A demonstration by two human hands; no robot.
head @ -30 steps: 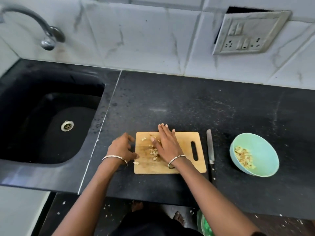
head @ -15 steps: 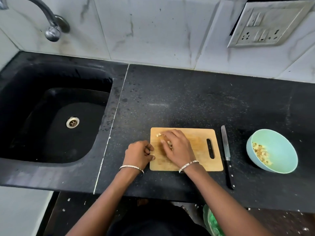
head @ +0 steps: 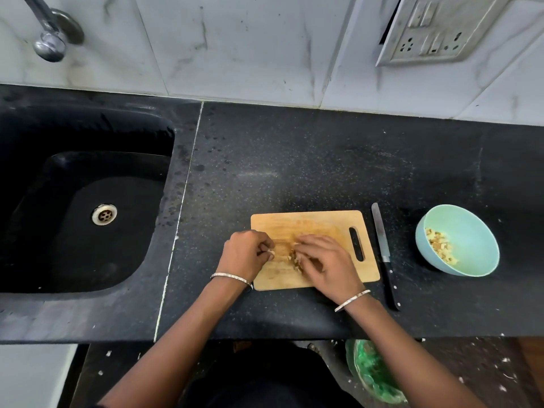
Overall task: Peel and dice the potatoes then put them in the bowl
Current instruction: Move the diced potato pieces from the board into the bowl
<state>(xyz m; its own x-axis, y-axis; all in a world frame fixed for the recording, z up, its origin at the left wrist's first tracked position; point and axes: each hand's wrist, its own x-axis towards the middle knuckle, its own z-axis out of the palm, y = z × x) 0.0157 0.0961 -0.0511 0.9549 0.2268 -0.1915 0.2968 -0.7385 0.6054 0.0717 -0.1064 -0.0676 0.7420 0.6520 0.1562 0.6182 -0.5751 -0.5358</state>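
Gathering appears to be the step in hand. The right hand is cupped, fingers curled, round a small heap of diced potato on the cutting board, low in the centre of the frame. The left hand is held at the board's left edge with fingers curled, and a pale piece seems to be pinched at its fingertips. Whether more is held there cannot be told. The heap is probably being drawn together so that it can be lifted at once. The knife is laid on the counter just right of the board, held by neither hand, which suggests cutting is finished for this batch. The bowl is placed further right, with more diced potato already inside. Counted: one board, one knife, one bowl, two heaps of dice, two hands. No whole potato is seen.
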